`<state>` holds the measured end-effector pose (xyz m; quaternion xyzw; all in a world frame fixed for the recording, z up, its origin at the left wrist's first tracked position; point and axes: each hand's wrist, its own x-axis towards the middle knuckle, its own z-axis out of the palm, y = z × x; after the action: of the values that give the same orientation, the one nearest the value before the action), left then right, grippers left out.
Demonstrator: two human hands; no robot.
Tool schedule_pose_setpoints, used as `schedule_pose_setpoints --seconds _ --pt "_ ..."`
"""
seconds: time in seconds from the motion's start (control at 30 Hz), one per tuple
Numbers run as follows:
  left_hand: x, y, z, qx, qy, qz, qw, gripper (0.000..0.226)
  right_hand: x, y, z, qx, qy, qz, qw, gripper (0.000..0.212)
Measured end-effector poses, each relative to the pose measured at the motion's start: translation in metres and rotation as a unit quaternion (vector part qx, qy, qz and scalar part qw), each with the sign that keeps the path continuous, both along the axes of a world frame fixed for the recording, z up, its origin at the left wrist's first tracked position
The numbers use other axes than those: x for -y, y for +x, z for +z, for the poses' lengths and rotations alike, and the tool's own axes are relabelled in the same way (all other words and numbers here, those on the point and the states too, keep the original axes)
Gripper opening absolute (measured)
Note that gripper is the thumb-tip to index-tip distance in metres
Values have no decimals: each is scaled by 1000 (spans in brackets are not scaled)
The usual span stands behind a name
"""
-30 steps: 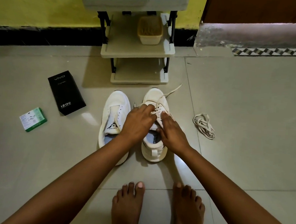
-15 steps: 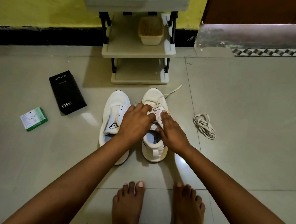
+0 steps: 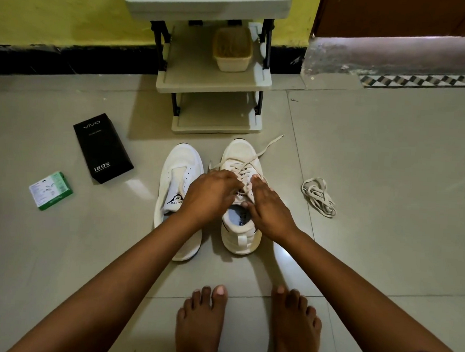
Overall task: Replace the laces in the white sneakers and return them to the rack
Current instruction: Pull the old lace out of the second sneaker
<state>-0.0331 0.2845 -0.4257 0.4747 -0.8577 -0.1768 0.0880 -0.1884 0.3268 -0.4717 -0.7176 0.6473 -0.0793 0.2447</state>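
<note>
Far left of frame: small green-and-white cardboard carton (image 3: 51, 191) flat on the grey floor tiles (image 3: 388, 185), then a black rectangular phone box (image 3: 102, 147). Centre-left: unlaced white sneaker (image 3: 181, 178), toe toward the pale plastic shoe rack (image 3: 214, 79) at upper centre. Just beside it, the laced white sneaker (image 3: 242, 203), long axis running up-frame, half-threaded cream lace (image 3: 257, 157) trailing off toward the toe. Left hand (image 3: 209, 195) curled over the eyelets, apparently pinching lace — grip hidden by knuckles. Right hand (image 3: 269, 206) closest to the tongue, fingers pressed together, pinching at the lace. Right of centre: loose bundled lace (image 3: 318, 196), well apart. Against half a second ago: hands lower on the shoe, nearer together.
</note>
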Motion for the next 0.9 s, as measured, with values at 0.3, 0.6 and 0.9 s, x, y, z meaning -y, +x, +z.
schedule_pose_setpoints --seconds 0.3,0.6,0.9 --pt "4 -14 4 -148 97 104 979 10 0 0 4 -28 9 7 1000 61" --pt "1 -1 -7 22 -12 17 1000 39 -1 0 8 -32 12 7 999 60" --pt "0 -7 -9 114 -150 -104 977 11 0 0 7 -18 10 8 1000 60"
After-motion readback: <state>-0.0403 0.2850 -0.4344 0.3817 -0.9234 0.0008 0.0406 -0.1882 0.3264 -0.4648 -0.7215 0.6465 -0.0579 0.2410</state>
